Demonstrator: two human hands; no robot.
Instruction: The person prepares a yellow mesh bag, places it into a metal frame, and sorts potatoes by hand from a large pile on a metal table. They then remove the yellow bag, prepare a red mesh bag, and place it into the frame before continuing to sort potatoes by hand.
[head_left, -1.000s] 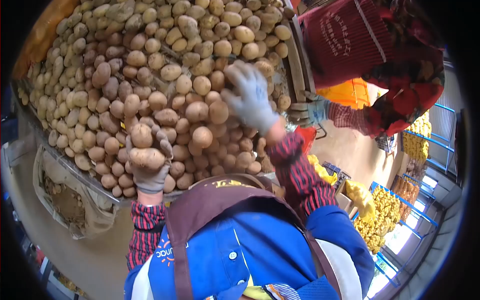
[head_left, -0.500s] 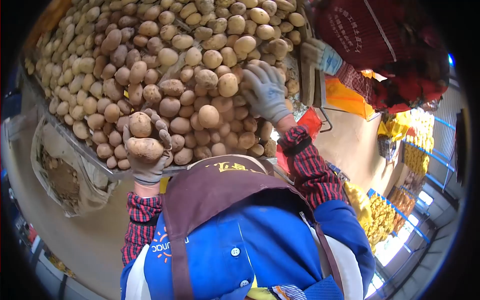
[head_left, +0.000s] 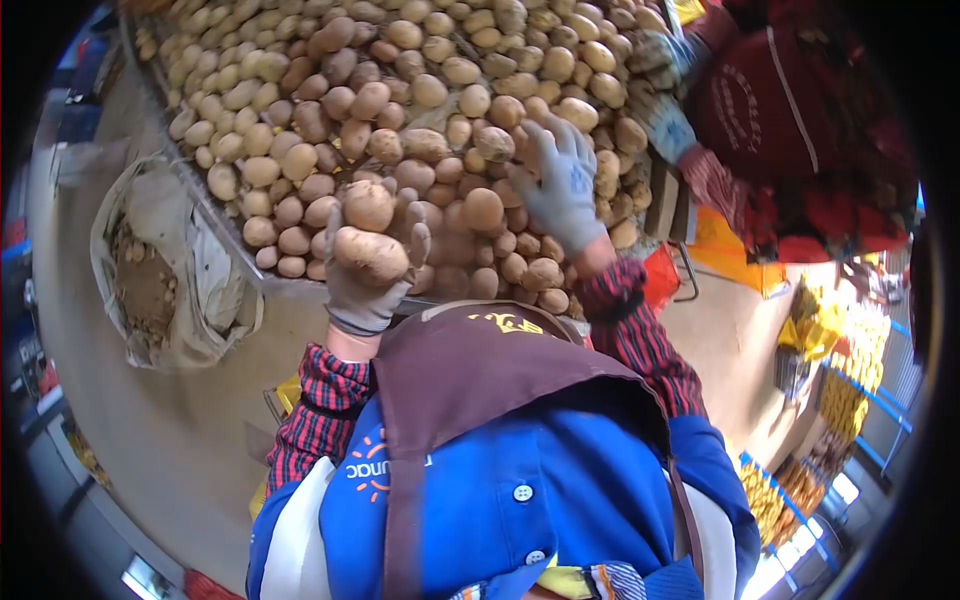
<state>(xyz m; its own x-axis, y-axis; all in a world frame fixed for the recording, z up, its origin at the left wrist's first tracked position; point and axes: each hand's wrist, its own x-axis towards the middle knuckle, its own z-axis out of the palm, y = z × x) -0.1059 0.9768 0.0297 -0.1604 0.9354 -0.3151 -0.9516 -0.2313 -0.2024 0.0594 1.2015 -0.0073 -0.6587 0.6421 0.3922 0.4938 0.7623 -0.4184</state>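
Two brown potatoes rest in my left hand [head_left: 362, 302], which wears a grey glove and has its fingers curled up around them. The rounder potato [head_left: 368, 205] sits toward the fingertips, and the longer potato [head_left: 370, 257] lies in the palm. My right hand [head_left: 568, 195], in a grey and blue glove, is over the potato pile [head_left: 420, 145] with fingers spread. Its fingertips are right at the potatoes, and a round tan potato [head_left: 482, 210] lies just left of its thumb.
A metal table edge [head_left: 215, 225] borders the pile. Left of it on the floor stands an open white sack [head_left: 190, 285] with brown contents. At the right, a co-worker's gloved hands [head_left: 665, 120] reach over the pile's edge, above a red bag [head_left: 660, 280].
The view has shifted, so the table sits further right and higher. My left hand still holds both potatoes. My right hand's fingers are spread wider over the pile. Two co-worker's gloves now show at the edge.
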